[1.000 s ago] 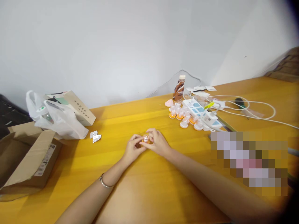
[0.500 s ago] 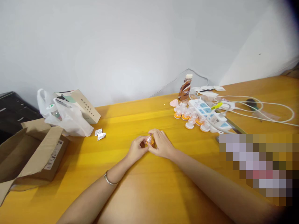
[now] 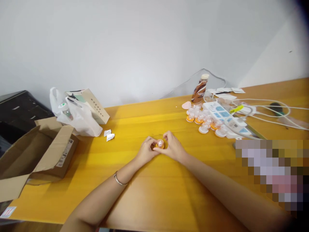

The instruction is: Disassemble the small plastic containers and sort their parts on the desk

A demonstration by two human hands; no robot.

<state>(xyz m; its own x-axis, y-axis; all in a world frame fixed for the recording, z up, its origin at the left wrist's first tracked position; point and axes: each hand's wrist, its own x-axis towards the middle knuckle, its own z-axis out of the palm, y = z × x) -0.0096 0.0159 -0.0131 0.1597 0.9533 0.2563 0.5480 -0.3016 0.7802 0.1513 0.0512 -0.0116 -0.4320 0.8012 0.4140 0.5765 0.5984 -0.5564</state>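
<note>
In the middle of the table, a small clear round container with an orange base and a shiny top (image 3: pixel 160 144) stands between my hands. My left hand (image 3: pixel 147 150) is closed on its left side, fingers and thumb gripping it. My right hand (image 3: pixel 174 146) curves around the right side, with its thumb by the front of the container and its index finger raised a little away from it. Several similar clear containers with orange or white bases (image 3: pixel 203 128) are grouped at the right. Two crumpled pieces of silver foil (image 3: pixel 110 137) lie to the left.
An open cardboard box (image 3: pixel 54 158) is at the left, near a white plastic bag (image 3: pixel 84 122) and a beige printed box (image 3: pixel 98 108). To the right are a brown drink bottle (image 3: pixel 200 90), a power strip (image 3: pixel 220 113), white cables (image 3: pixel 287 111) and a pixelated area.
My right index finger has lifted and spread away from the container, while my left hand keeps its grip. The whole view has shifted, so the scene appears slightly farther right.
</note>
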